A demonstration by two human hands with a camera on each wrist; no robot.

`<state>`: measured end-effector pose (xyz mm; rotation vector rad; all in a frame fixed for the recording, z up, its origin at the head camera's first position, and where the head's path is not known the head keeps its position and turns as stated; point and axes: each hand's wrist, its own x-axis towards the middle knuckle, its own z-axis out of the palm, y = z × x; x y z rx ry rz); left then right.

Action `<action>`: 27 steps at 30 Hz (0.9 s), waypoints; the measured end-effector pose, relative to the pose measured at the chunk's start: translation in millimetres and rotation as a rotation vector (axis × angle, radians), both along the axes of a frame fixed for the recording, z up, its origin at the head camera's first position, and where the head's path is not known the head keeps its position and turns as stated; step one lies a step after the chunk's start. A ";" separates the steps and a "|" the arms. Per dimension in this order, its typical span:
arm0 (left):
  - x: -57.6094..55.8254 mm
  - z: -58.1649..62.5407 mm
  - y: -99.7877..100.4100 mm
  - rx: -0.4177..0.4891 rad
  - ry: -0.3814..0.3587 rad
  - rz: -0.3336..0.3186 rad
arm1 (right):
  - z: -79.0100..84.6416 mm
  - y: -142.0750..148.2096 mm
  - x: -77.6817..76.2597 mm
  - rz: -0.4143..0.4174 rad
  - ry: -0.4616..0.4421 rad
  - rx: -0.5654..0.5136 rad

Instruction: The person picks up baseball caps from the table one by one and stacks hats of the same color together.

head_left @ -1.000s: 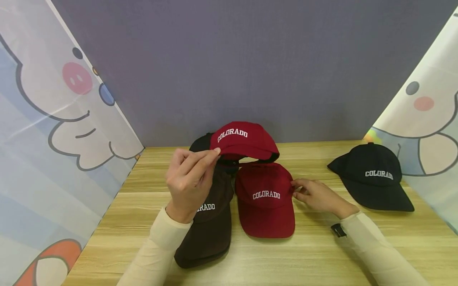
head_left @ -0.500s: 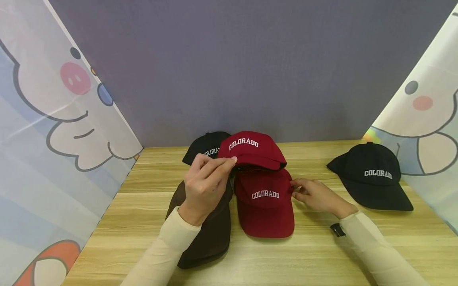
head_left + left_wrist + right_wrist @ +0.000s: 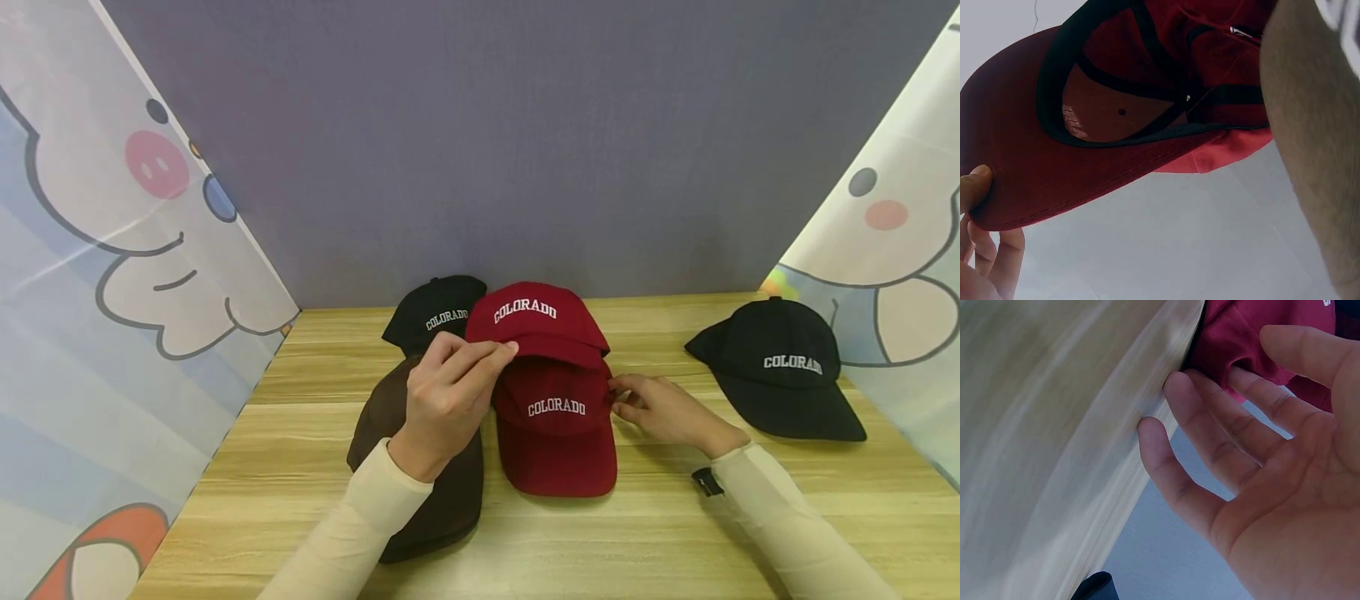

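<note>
My left hand [image 3: 453, 400] pinches the brim of a red cap [image 3: 536, 312] marked COLORADO between thumb and fingers. In the left wrist view, the cap's underside [image 3: 1122, 112] shows its dark sweatband and seams. This cap sits over the crown of a second red cap [image 3: 557, 454], which rests on the table with its brim toward me. At the right side of that lower cap is my right hand [image 3: 671, 412]. The right wrist view shows its fingers loosely extended, the fingertips against the red fabric [image 3: 1229, 331], and the thumb apart from the index finger.
A brown cap [image 3: 442, 508] lies beneath my left forearm, partly hidden. Behind it sits a black cap [image 3: 435, 308]. Another black cap [image 3: 787, 375] stands at the right. A grey panel [image 3: 525, 150] closes the back of the wooden table [image 3: 300, 433], with cartoon-print sheets at both sides.
My left hand has moved right and slightly toward me, lowering the upper red cap over the lower one's crown. The black cap behind has come into view. My right hand has stayed put.
</note>
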<state>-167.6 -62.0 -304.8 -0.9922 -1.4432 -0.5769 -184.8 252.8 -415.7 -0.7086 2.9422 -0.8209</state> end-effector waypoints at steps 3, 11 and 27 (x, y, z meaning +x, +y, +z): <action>2.0 -1.3 3.6 -0.010 0.006 -0.013 | 0.0 0.5 0.0 0.003 0.010 0.000; 4.2 -14.7 9.7 -0.096 -0.055 -0.021 | -0.8 1.3 0.2 0.005 0.006 -0.003; 3.6 -34.0 17.8 -0.282 -0.166 0.011 | 2.3 0.6 1.9 -0.020 0.001 0.016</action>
